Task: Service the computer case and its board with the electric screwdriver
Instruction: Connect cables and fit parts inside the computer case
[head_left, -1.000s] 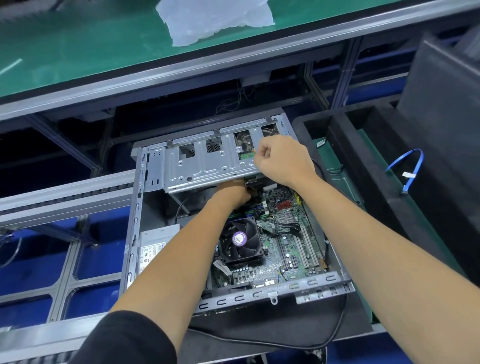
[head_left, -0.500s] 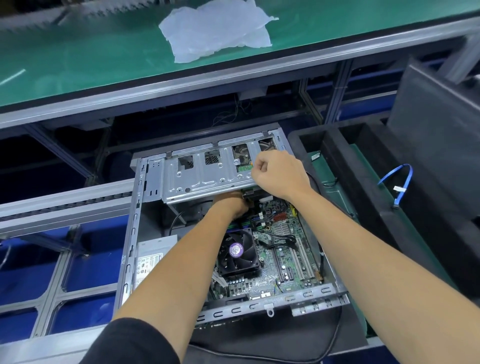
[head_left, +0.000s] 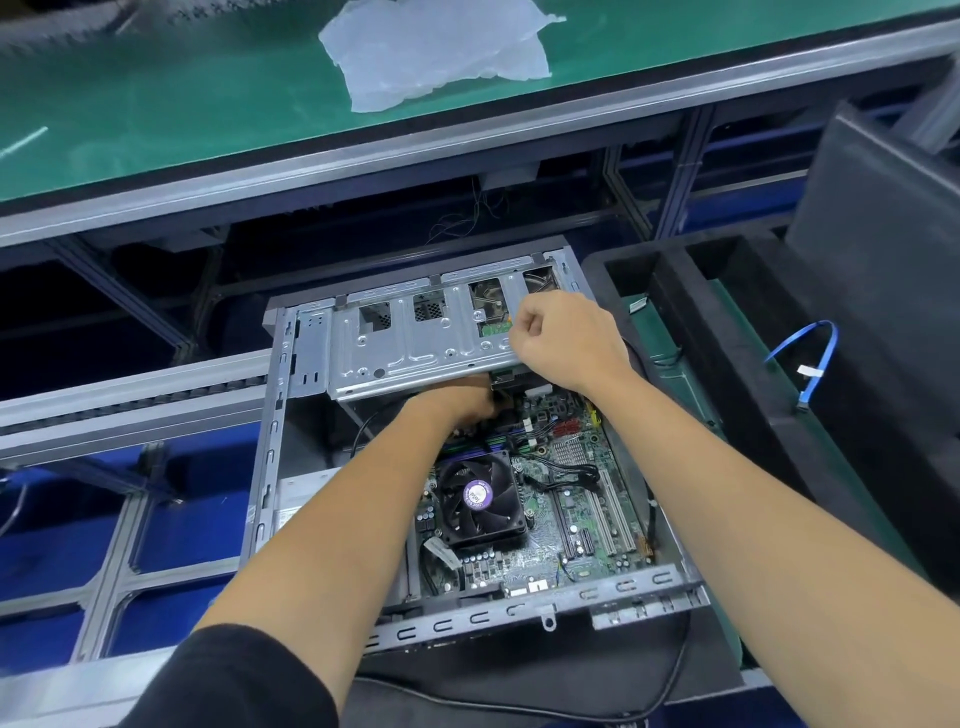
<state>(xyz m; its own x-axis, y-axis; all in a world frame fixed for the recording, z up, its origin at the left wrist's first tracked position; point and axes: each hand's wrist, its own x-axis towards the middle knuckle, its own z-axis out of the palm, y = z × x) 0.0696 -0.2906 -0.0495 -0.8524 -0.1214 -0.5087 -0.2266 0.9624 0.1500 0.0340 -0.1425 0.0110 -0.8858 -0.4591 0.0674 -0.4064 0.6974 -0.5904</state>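
- Vs 1 s ago: both hands sit at the same spot on the computer case (head_left: 270, 467), by the near right end of the drive cage (head_left: 415, 343). The case sits a bit lower in the view and more of the green tabletop (head_left: 156, 104) shows up top, w/ the white plastic sheet (head_left: 441, 47) now nearly whole; that looks like a head shift, no clear hand move.
- Right hand (head_left: 566, 343): grip curled into a fist on top of the cage's right end, knuckles up, thumb tucked to the left. What it has hold of, if anything, can't be told; fingers cover it.
- Left hand (head_left: 457, 402): reaches under the cage's near edge, fingers out of sight beneath the metal next to a dark connector block (head_left: 511, 379). Grip state can't be told.
- Case lies open side up below the tabletop, on a dark mat (head_left: 519, 675); board (head_left: 576, 499) inside, fan (head_left: 480, 501) near its middle, partly crossed by the left forearm.
- Electric screwdriver: not seen anywhere in view.
- Power supply label at the case's left side is mostly hidden by the left arm.
- Blue cable (head_left: 810, 364) hangs over the black foam tray (head_left: 727, 322) to the right; the tray is cut off by the frame edge.
- Black sleeve (head_left: 228, 680) cut off at bottom edge.
- Far-left top corner is blurred.
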